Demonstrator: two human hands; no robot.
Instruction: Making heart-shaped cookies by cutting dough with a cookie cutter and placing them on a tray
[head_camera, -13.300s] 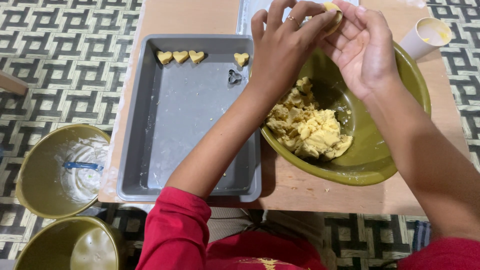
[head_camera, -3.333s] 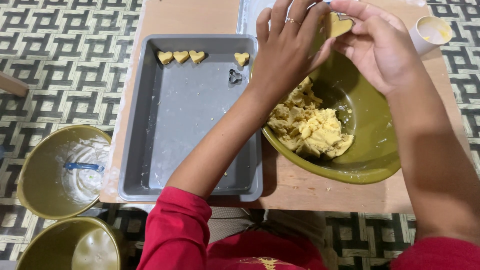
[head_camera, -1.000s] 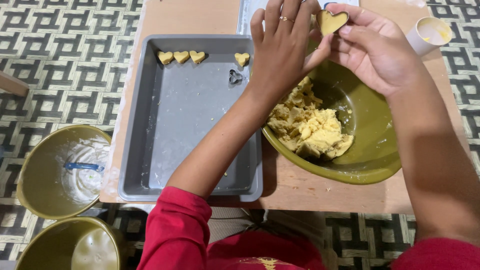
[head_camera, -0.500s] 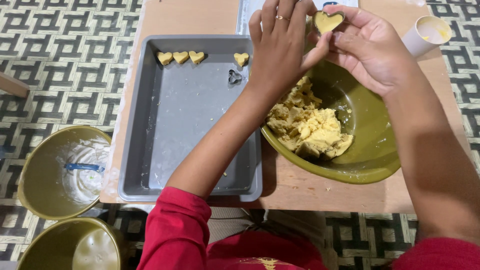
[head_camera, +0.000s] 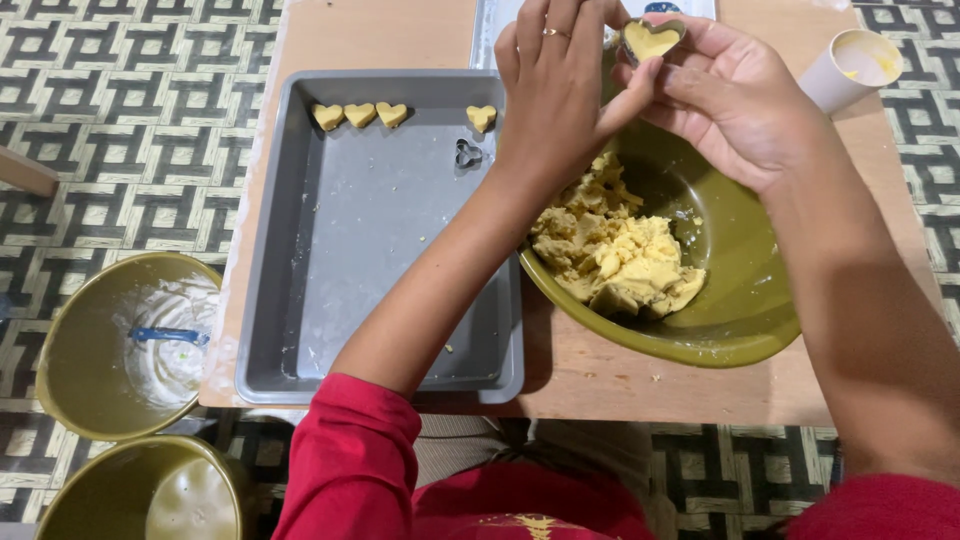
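Right hand: the right hand (head_camera: 735, 95) is above the far rim of the bowl, palm turned up, and its fingers are closed around a small heart-shaped metal cutter filled with yellow dough (head_camera: 650, 40).
Left hand: the left hand (head_camera: 560, 90) is just beside the right one, back of the hand to the camera; its thumb touches the edge of the cutter, the other fingers stand upward and a little apart. It wears a thin ring. It clamps nothing by itself.
Cutter position: it is held in the air between both hands, over the far side of the bowl, the heart opening facing up.
Bowl: a round olive-green bowl (head_camera: 740, 320) stands on the wooden table (head_camera: 380, 35), under the hands, with a lump of crumbly yellow dough (head_camera: 615, 255) inside.
Tray: a grey rectangular metal baking tray (head_camera: 370, 250) lies just left of the bowl, touching it. Four yellow heart-shaped dough pieces (head_camera: 360, 114) lie along its far edge, three together and one apart. A second small heart-shaped cutter, empty (head_camera: 467, 154), lies near the single piece.
Cup: a small pale paper cup with yellow remains (head_camera: 850, 68) is at the far right of the table, tilted.
Floor: two more olive-green bowls (head_camera: 70, 340) stand on the patterned floor at the left; the upper one holds white powder and a blue utensil (head_camera: 168, 336).
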